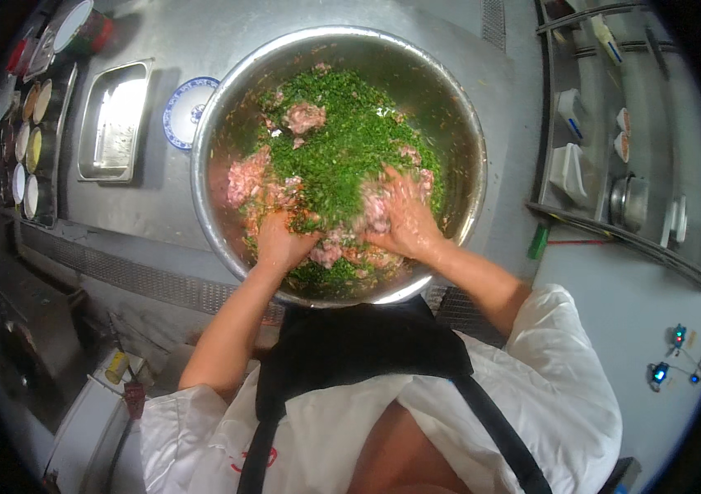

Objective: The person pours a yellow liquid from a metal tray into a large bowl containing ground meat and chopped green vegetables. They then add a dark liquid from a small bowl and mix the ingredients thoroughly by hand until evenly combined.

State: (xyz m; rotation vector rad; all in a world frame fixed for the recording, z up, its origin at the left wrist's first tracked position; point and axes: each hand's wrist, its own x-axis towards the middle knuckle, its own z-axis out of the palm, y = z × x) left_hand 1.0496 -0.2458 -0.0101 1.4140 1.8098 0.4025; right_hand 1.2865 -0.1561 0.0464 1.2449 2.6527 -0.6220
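Note:
Both my hands are inside a large steel bowl (202, 185) heaped with finely chopped greens (332, 142) and pink minced meat (306, 117). My left hand (282, 241) is at the bowl's near left, fingers pushed into meat and greens and partly hidden, so its grip is unclear. My right hand (409, 216), blurred at the near right, curves around a clump of minced meat (376, 210) between thumb and fingers. Orange-red seasoning or bits (301, 219) show beside my left fingers. More meat (248, 178) lies along the bowl's left side, and bits of mixture cling to its inner wall.
Left of the bowl, a blue-rimmed plate (177, 117) and a rectangular steel pan (83, 142) stand on the steel counter (171, 204). Several round containers (34, 151) sit in a tray farther left, with a large tin (75, 28) behind. Shelves (591, 213) holding white containers (568, 170) rise at right.

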